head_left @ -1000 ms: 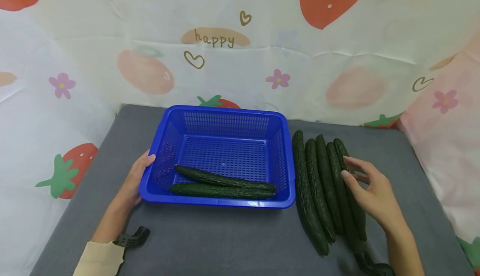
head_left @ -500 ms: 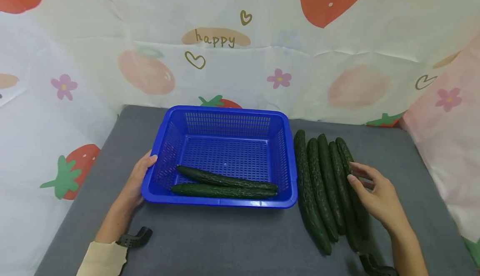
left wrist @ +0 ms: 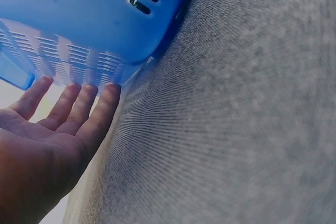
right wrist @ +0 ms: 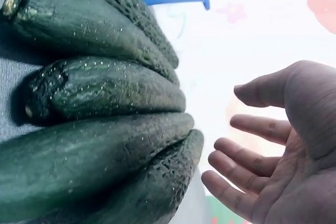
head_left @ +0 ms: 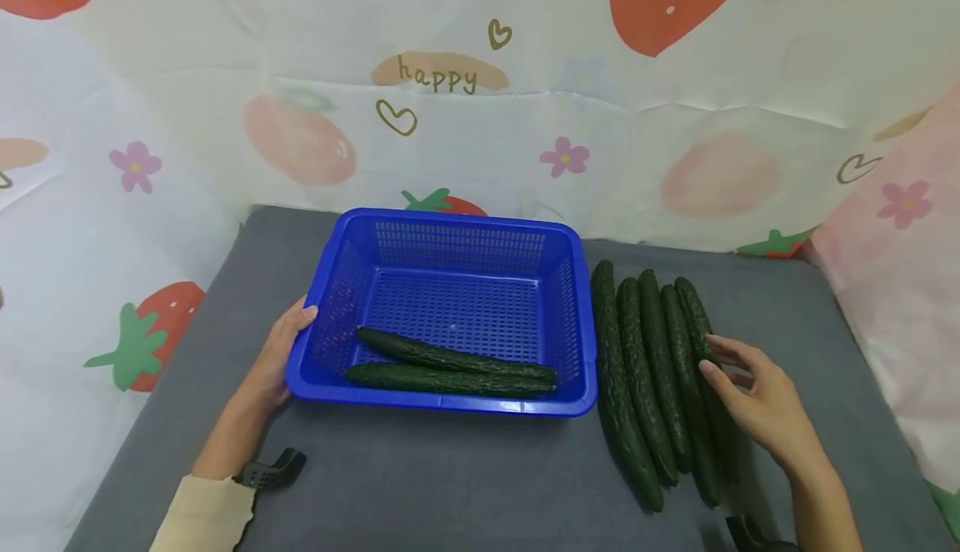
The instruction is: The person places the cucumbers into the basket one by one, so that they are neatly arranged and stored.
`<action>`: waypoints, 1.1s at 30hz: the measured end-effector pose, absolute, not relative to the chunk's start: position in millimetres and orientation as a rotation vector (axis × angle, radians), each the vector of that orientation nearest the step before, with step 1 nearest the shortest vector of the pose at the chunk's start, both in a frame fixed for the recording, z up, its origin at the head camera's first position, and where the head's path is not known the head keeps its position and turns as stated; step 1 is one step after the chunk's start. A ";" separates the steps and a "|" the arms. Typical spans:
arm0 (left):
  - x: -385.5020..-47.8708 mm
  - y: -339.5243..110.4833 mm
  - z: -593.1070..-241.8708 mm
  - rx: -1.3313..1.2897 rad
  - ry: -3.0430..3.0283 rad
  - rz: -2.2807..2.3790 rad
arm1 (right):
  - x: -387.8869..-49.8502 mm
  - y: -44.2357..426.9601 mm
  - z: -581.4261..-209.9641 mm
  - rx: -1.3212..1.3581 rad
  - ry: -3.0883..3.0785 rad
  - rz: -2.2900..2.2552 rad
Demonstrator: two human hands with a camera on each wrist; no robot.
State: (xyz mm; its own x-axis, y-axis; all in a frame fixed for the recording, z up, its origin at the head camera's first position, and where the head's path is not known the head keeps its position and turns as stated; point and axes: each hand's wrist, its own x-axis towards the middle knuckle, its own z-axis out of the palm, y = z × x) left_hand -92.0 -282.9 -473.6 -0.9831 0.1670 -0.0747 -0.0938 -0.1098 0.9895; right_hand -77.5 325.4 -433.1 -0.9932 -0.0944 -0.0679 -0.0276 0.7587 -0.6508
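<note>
Blue basket (head_left: 453, 306), two cucumbers (head_left: 450, 379) inside, left fingers (left wrist: 102, 113) holding it

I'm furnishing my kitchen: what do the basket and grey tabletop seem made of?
Basket: probably moulded plastic, smooth and slightly glossy; it catches light and has uniform slots. Tabletop: apparently covered in fabric, matt; fine, weave-like lines show in the left wrist view; fibre unclear.
</note>
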 end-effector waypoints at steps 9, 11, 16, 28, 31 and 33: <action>-91.9 -282.2 -472.3 0.106 1.977 2.204 | -81.7 330.1 -439.6 -0.156 2.850 -0.999; -92.5 -282.3 -471.7 0.111 1.981 2.200 | -81.9 330.8 -441.8 -0.158 2.857 -0.987; -93.8 -281.2 -470.3 0.110 1.971 2.212 | -82.9 333.0 -447.4 -0.129 2.834 -0.964; -96.2 -280.8 -473.4 0.107 1.955 2.227 | -88.1 343.7 -454.0 -0.007 2.760 -0.817; -94.2 -282.4 -474.5 0.109 1.950 2.233 | -89.5 347.0 -455.7 -0.006 2.742 -0.790; -93.2 -283.0 -474.1 0.110 1.950 2.234 | -90.3 349.3 -456.4 -0.005 2.731 -0.786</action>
